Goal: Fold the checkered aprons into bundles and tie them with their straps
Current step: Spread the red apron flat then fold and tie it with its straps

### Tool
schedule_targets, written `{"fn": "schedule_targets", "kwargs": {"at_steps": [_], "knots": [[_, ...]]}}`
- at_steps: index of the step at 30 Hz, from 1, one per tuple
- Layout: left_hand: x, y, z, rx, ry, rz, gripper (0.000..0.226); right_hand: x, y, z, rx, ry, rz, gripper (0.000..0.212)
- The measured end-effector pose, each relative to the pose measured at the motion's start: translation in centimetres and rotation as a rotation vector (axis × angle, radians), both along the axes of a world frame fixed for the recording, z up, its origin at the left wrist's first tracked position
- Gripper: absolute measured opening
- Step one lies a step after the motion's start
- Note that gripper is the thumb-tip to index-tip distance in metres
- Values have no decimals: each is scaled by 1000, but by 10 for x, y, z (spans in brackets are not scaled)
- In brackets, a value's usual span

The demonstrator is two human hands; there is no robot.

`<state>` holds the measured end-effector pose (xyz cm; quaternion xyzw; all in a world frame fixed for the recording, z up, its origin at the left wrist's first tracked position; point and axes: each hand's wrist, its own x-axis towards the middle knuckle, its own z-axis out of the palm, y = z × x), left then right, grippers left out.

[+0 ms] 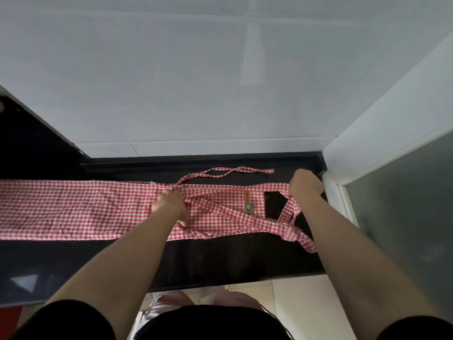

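A red-and-white checkered apron [81,209] lies folded into a long band across the black counter [220,261], running from the left edge to the right end. My left hand [170,204] rests on its middle with fingers curled into the cloth at the waist. My right hand [306,185] grips the neck-loop end at the far right. A waist strap [228,174] lies loose behind the apron; another strap [232,217] crosses the bib diagonally. A small flower-shaped badge [248,207] sits on the bib.
A white tiled wall [208,82] rises behind the counter. A white wall and a frosted glass panel [404,204] close the right side. A dark appliance surface [29,143] stands at the left. Pale floor tiles [299,305] show below the counter's front edge.
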<state>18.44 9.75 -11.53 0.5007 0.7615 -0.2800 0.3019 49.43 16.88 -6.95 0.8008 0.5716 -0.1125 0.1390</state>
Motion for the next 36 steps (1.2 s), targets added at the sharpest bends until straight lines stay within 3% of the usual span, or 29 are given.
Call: {"fn": "schedule_targets", "kwargs": {"at_steps": [4, 8, 10, 12, 16, 20, 22, 25, 29, 33, 36], "knots": [[-7, 4, -12, 27, -2, 107, 128, 1, 4, 2, 110, 135, 91, 21], [4, -4, -10, 119, 20, 185, 118, -28, -14, -12, -334, 377, 285, 36], [9, -4, -6, 141, 35, 187, 115, -44, -30, -18, -573, 274, 348, 54], [10, -4, -5, 143, 41, 186, 117, -53, -42, -26, -646, 111, 425, 67], [10, -7, -6, 89, 43, 136, 132, -49, -42, -34, -566, 13, 338, 33], [10, -9, -3, 84, 36, 119, 136, -17, -21, -23, -359, 28, 237, 30], [11, -10, -2, 92, 39, 114, 136, -5, -14, -5, -371, -13, 191, 26], [11, -9, -3, 95, 37, 116, 139, 5, -4, 5, -421, 85, 113, 31], [12, -8, -3, 91, 41, 124, 139, 11, -2, 2, -246, 101, -6, 23], [14, -9, -4, 119, 53, 127, 133, -1, -11, -1, -87, -107, 80, 21], [13, -10, -5, 144, 38, 117, 129, -18, -13, -16, 147, 17, 290, 32]]}}
